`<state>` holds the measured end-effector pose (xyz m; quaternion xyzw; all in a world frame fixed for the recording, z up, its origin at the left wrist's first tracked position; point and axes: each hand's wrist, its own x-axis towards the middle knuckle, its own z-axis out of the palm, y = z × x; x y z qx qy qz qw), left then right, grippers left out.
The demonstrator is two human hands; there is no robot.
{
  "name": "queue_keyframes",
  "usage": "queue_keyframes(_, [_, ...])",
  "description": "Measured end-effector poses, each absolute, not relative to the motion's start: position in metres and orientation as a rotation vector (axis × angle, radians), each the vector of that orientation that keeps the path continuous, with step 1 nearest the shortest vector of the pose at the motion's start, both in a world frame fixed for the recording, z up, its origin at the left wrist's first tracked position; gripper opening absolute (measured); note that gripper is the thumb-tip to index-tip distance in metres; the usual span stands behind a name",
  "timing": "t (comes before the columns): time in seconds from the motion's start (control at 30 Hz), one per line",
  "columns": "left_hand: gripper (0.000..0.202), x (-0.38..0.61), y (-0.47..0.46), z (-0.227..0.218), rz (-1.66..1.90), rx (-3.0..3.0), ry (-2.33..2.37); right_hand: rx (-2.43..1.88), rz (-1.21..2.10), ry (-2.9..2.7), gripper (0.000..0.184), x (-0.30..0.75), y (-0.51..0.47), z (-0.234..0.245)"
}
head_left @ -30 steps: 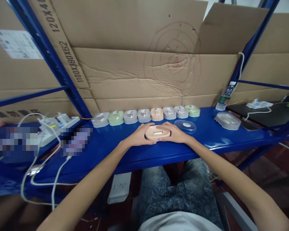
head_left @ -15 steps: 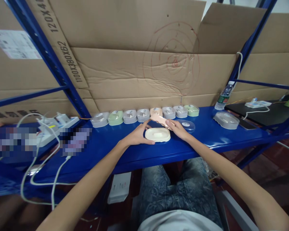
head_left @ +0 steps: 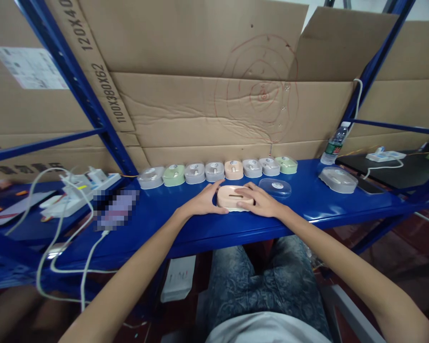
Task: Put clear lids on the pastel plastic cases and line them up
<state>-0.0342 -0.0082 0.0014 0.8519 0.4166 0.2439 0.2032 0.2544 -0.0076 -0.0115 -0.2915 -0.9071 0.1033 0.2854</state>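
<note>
A peach oval cover [head_left: 234, 191] with a dark slot in its top sits over the cream base seen earlier, on the blue shelf in front of me. My left hand [head_left: 204, 200] clasps its left end, thumb along the near side and fingers behind. Around the right end wraps my right hand [head_left: 263, 201], with fingers on the top and the near side. Just behind the right hand lies a clear oval lid [head_left: 276, 187] with a round label. Whether the cover is fully seated cannot be made out.
Small oval boxes with clear lids line the back, among them a peach box [head_left: 233, 170] and a green box [head_left: 173, 176]. A larger clear-lidded box [head_left: 338, 180] and a water bottle [head_left: 335, 144] stand right. Left are a phone [head_left: 117, 209], cables and a power strip [head_left: 89, 190].
The peach cover has come down from above and behind onto the cream base. My right hand has moved down with it, while the left hand stays at the left end.
</note>
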Motion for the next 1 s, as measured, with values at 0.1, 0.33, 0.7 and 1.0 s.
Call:
queue_keyframes(0.1, [0.122, -0.035, -0.009, 0.001, 0.680, 2.369, 1.155, -0.764, 0.146, -2.509, 0.058, 0.253, -0.015, -0.009])
queue_keyframes(0.33, [0.097, -0.038, -0.005, 0.001, 0.730, 2.464, 1.095, -0.954, -0.129, -2.554, 0.059, 0.250, -0.027, -0.001])
queue_keyframes(0.7, [0.033, -0.026, -0.011, 0.002, 1.007, 2.437, 1.260, -0.904, -0.009, -2.535, 0.069, 0.246, -0.035, -0.003])
queue_keyframes(1.0, [0.096, -0.013, -0.024, 0.006, 0.867, 2.396, 1.315, -0.855, 0.039, -2.267, 0.058, 0.284, -0.028, 0.008])
